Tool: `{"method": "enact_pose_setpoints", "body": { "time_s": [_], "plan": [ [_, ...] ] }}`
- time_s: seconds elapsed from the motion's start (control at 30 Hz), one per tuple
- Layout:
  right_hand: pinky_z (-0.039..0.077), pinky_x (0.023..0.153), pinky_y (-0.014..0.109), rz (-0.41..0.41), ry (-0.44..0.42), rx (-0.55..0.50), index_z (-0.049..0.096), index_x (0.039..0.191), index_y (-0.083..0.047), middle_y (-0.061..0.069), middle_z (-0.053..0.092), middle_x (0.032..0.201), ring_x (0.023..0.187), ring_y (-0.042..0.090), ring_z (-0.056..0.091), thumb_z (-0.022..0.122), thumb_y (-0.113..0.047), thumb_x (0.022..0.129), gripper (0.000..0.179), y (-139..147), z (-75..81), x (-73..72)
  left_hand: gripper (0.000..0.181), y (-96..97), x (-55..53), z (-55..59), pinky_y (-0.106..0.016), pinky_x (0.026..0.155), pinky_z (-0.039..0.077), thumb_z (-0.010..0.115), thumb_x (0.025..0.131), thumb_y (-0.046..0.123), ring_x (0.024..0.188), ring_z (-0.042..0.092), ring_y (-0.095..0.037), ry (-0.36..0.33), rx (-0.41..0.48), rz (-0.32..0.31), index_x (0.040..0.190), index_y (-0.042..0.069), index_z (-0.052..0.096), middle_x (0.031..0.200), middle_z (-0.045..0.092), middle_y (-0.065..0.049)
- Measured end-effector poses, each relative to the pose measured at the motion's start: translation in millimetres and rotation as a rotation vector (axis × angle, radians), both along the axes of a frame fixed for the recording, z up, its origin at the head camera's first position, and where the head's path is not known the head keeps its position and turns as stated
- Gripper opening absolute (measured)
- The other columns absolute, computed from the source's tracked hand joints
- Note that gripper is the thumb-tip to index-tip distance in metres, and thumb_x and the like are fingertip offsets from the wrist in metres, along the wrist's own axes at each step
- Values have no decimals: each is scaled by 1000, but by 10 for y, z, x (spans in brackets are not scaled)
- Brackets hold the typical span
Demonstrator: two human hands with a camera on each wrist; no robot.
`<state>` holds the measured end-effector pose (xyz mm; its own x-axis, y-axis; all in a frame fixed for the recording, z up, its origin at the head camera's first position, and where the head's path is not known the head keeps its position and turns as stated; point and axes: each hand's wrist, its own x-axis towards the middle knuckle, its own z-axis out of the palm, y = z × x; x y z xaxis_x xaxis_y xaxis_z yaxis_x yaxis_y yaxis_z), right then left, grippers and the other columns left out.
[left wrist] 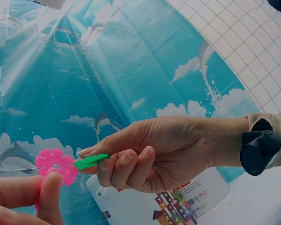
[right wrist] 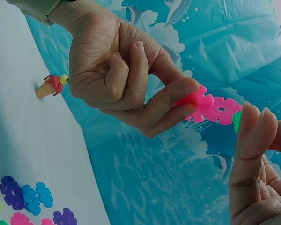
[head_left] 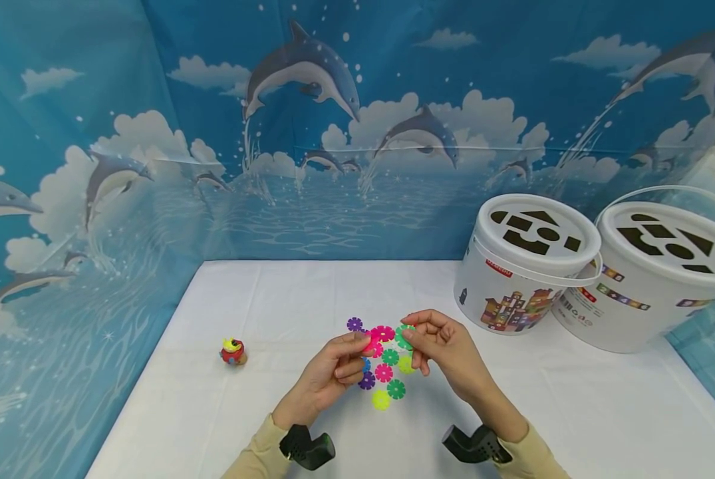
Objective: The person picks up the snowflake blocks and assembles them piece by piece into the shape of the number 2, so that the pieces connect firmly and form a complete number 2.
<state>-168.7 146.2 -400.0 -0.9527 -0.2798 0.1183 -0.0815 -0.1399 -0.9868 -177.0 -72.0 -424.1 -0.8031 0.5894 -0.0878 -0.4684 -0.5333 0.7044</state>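
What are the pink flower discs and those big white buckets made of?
The pink flower discs look like smooth plastic, judging by their bright, even colour and neat slots. The white buckets are probably plastic too: smooth, slightly shiny, with rounded rims.

Left hand (left wrist: 25, 193) pinches notched pink disc (left wrist: 48, 158); right hand (left wrist: 152, 151) pinches green disc (left wrist: 91, 161).

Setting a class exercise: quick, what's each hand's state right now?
Left hand: closed, pinching a pink disc.
Right hand: closed, pinching a green disc.
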Motion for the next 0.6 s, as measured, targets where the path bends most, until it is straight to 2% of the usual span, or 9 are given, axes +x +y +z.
{"method": "enact_pose_setpoints", "body": {
  "time_s": [0.33, 0.6],
  "plan": [
    [48, 49, 22, -11, -8, 13, 55, 110, 3, 12, 59, 75, 51, 15, 56, 61, -12, 94, 24, 13, 0, 0, 24, 1, 0, 3, -15, 42, 24, 47, 98, 11, 38, 30, 1, 18, 1, 0, 78, 14, 60, 73, 67, 5],
    [47, 47, 22, -6, -17, -15, 56, 110, 2, 11, 58, 75, 50, 13, 55, 61, -12, 94, 22, 8, 31, 14, 26, 4, 4, 4, -15, 42, 23, 45, 99, 10, 38, 30, 1, 8, 31, -3, 79, 14, 61, 75, 69, 4]
  ]
}}
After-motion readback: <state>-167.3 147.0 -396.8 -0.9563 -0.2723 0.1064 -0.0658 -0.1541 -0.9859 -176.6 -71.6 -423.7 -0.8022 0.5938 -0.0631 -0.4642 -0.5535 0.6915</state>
